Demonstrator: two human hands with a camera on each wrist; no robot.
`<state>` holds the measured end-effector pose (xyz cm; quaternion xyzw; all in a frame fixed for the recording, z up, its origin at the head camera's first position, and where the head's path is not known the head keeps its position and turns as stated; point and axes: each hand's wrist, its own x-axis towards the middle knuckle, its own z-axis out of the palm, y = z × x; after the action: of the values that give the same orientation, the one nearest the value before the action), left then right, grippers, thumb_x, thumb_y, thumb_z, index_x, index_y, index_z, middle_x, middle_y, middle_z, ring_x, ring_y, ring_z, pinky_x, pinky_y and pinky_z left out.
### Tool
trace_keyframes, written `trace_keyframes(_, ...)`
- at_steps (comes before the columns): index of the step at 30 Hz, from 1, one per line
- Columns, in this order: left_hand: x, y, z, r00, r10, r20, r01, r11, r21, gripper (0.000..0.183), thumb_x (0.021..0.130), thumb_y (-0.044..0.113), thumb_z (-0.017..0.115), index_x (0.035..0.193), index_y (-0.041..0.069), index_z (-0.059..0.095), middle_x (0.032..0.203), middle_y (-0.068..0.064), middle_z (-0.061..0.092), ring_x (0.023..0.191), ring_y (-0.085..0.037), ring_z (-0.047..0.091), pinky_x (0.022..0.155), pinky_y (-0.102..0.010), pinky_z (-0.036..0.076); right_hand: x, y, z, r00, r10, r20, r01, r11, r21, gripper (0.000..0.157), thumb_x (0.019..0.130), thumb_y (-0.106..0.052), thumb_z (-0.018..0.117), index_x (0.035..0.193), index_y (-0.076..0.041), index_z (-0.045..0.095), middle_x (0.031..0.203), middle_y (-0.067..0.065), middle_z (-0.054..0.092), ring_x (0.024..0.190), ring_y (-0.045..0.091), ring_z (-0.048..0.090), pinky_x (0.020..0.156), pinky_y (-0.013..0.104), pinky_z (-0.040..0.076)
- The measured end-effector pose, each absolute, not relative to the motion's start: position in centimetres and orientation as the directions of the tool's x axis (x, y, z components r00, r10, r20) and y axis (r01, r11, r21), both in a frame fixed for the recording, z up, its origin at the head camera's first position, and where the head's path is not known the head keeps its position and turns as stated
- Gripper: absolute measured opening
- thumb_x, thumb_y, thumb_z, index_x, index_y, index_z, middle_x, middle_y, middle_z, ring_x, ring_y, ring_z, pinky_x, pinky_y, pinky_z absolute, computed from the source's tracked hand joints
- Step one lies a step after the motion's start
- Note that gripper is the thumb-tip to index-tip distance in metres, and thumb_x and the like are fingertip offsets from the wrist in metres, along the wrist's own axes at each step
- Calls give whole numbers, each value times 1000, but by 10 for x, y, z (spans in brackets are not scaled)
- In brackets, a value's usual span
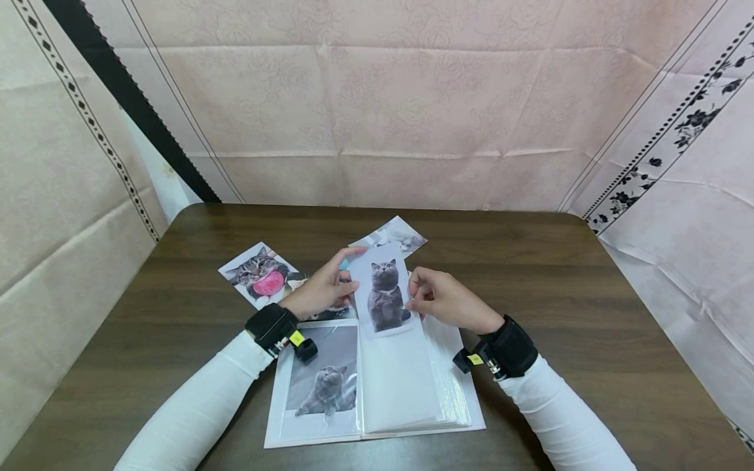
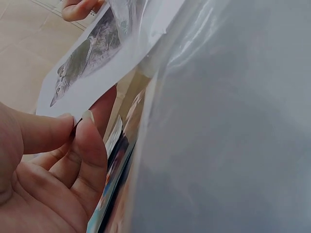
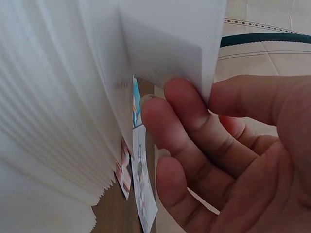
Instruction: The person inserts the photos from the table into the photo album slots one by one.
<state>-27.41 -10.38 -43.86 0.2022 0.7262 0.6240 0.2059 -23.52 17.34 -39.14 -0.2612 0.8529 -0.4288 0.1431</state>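
Note:
A photo album (image 1: pixel 377 432) lies open on the table. Its left page shows a grey cat picture (image 1: pixel 326 383) in a clear pocket. Above the right page, a photo of a sitting grey cat (image 1: pixel 385 294) is tilted up, its lower part against a clear plastic sleeve (image 2: pixel 129 19). My left hand (image 1: pixel 324 288) pinches the photo's left edge between thumb and finger, as the left wrist view shows. My right hand (image 1: pixel 442 301) pinches the edge of the whitish album page (image 3: pixel 167 34) on the right side. How deep the photo sits in the sleeve is unclear.
Loose cat photos lie behind the album: one with a pink ball (image 1: pixel 259 275) at left, another (image 1: pixel 394 235) at the back, others partly hidden by the left hand. The brown table (image 1: pixel 530 261) ends at a draped, patterned cloth (image 1: pixel 412 118).

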Motion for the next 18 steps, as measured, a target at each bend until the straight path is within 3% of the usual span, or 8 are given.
trace_keyframes(12,-274,-103,-438,-818,574,-24,73,144,987,57,98,9,50,145,35,30,78,-15,48,63,-24,45,52,-27,36,-235,173,-392,-822,-570,-6,-327,479,-815,18,89,-9,65,91,-8,47,70,4,61,65,27,58,52,27,32)
trace_keyframes(18,-274,-104,-439,-813,582,-6,103,154,983,53,98,8,50,144,30,35,90,-14,61,63,-25,48,53,-27,37,-236,173,-392,-824,-566,-9,-324,485,-812,20,88,-11,66,90,-7,46,70,6,60,65,27,57,52,27,31)
